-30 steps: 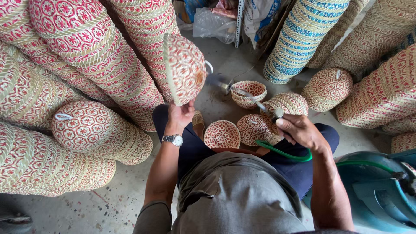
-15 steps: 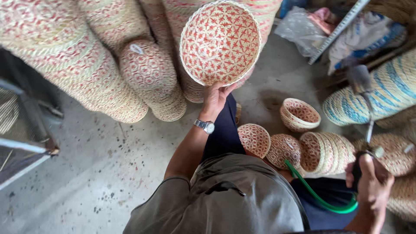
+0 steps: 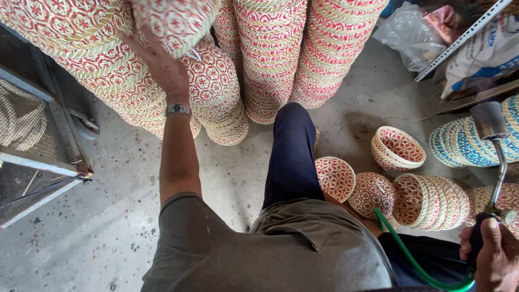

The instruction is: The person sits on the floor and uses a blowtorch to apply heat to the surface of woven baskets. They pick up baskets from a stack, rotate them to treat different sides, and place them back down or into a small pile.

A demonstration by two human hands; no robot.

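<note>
Holding a red-patterned woven basket (image 3: 175, 21) overhead, my left hand (image 3: 162, 67) gripping its rim beside the stacked baskets (image 3: 270, 59). My right hand (image 3: 494, 259) is clenched around a gas torch (image 3: 494, 162) with green hose (image 3: 416, 259), near loose baskets (image 3: 397, 148) on the floor (image 3: 108, 216).

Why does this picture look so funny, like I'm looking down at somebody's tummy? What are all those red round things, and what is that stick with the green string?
The camera sits on a person's head and looks down, so you see their grey shirt and dark trouser leg from above. There is no machine, just two bare hands. The left hand reaches up and touches a red and cream woven basket at tall stacks of baskets. The right hand grips the dark handle of a metal tool with a green hose. More baskets lie on the grey concrete floor, and blue ones are on the right.
</note>
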